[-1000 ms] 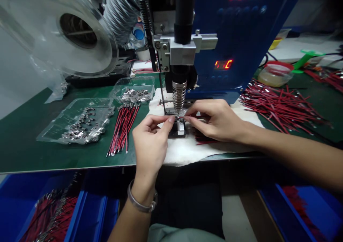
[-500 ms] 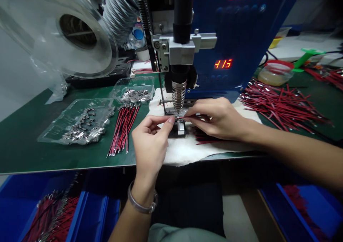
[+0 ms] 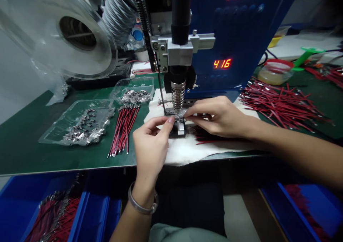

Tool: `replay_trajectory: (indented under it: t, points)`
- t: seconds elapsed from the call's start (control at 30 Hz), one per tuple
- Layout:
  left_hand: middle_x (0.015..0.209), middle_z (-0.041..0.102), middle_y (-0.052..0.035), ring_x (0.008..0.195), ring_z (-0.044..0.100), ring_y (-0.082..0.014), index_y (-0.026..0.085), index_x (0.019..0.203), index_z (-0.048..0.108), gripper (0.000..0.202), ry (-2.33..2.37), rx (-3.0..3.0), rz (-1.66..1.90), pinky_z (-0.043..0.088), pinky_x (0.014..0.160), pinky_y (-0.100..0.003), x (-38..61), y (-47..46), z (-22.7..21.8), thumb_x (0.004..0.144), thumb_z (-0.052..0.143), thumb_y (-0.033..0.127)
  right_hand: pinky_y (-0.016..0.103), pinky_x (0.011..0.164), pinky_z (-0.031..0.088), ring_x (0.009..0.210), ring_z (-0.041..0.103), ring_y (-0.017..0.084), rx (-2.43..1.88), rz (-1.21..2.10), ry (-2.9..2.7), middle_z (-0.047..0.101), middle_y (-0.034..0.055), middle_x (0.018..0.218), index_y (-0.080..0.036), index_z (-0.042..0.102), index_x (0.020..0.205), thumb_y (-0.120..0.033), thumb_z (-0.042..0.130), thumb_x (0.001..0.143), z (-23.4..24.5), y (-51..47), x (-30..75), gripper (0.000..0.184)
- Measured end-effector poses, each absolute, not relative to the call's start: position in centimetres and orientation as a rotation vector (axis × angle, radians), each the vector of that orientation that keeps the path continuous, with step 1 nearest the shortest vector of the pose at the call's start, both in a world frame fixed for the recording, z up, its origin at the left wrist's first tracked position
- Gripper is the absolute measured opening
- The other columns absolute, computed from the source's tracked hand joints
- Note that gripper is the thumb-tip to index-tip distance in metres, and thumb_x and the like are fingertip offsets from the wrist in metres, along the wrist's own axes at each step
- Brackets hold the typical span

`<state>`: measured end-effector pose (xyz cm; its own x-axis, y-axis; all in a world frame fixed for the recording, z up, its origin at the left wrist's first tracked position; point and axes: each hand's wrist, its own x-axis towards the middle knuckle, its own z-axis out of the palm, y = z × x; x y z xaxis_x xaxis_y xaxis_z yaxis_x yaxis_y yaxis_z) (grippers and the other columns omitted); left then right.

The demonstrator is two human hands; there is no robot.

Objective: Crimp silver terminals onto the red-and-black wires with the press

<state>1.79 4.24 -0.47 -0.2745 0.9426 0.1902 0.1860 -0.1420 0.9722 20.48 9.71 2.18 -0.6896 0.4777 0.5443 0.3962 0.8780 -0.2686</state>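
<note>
My left hand (image 3: 152, 142) is closed in a pinch, thumb against forefinger, just left of a small metal fixture (image 3: 181, 128). What lies between those fingertips is too small to make out. From the right, my right hand (image 3: 222, 117) pinches a thin wire whose end reaches the fixture, right under the soldering machine's coiled-spring tip (image 3: 178, 96). Both sets of fingertips nearly meet there. Beneath my right hand, several red and black wires (image 3: 205, 136) lie on a white cloth (image 3: 182, 152).
Left of the cloth are a bundle of red-black wires (image 3: 123, 129) and two clear trays, a near one (image 3: 50, 129) and a far one (image 3: 118, 88), with small metal parts. A wire pile (image 3: 278, 102) and a lidded tub (image 3: 274, 73) stand right. Blue bins (image 3: 88, 213) sit below the table edge.
My hands stay almost in place at the fixture. Less red wire shows between the fingertips. The machine's lower display has gone from 415 to 416.
</note>
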Motion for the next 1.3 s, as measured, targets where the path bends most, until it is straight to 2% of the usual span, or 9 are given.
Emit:
replay_trajectory:
  t: [0.47, 0.57, 0.77, 1.3]
  points:
    - [0.054, 0.055, -0.0002, 0.041, 0.040, -0.0078, 0.016, 0.081, 0.072, 0.026, 1.514, 1.321, 1.464, 0.028, 0.038, -0.020, 1.76, 4.24, -0.69, 0.074, 0.071, 0.041, 0.020, 0.059, 0.041, 0.063, 0.058, 0.010, -0.611, 0.157, -2.432, 0.067, 0.0032, 0.076, -0.014, 0.068, 0.093, -0.014, 0.055, 0.087, 2.03, 9.88, 20.66, 0.015]
    - [0.051, 0.052, 0.0011, 0.040, 0.039, -0.0077, 0.015, 0.080, 0.073, 0.026, 1.518, 1.316, 1.471, 0.029, 0.039, -0.020, 1.85, 4.17, -0.60, 0.075, 0.071, 0.041, 0.020, 0.059, 0.041, 0.063, 0.057, 0.010, -0.598, 0.144, -2.432, 0.067, 0.0039, 0.076, -0.013, 0.068, 0.092, -0.013, 0.054, 0.087, 2.01, 9.89, 20.64, 0.015]
    - [0.061, 0.062, -0.0019, 0.043, 0.042, -0.0077, 0.014, 0.080, 0.072, 0.028, 1.505, 1.322, 1.496, 0.033, 0.043, -0.021, 1.93, 4.09, -0.50, 0.077, 0.068, 0.041, 0.021, 0.058, 0.041, 0.063, 0.058, 0.011, -0.591, 0.100, -2.442, 0.066, 0.0040, 0.074, -0.014, 0.068, 0.092, -0.014, 0.054, 0.087, 1.82, 9.95, 20.76, 0.015]
    - [0.064, 0.063, -0.0021, 0.045, 0.044, -0.0080, 0.015, 0.079, 0.072, 0.026, 1.513, 1.330, 1.486, 0.036, 0.046, -0.021, 1.97, 4.23, -0.26, 0.078, 0.068, 0.040, 0.022, 0.058, 0.042, 0.064, 0.059, 0.011, -0.529, 0.023, -2.425, 0.068, 0.0054, 0.077, -0.012, 0.069, 0.092, -0.010, 0.054, 0.085, 1.75, 10.16, 20.92, 0.017]
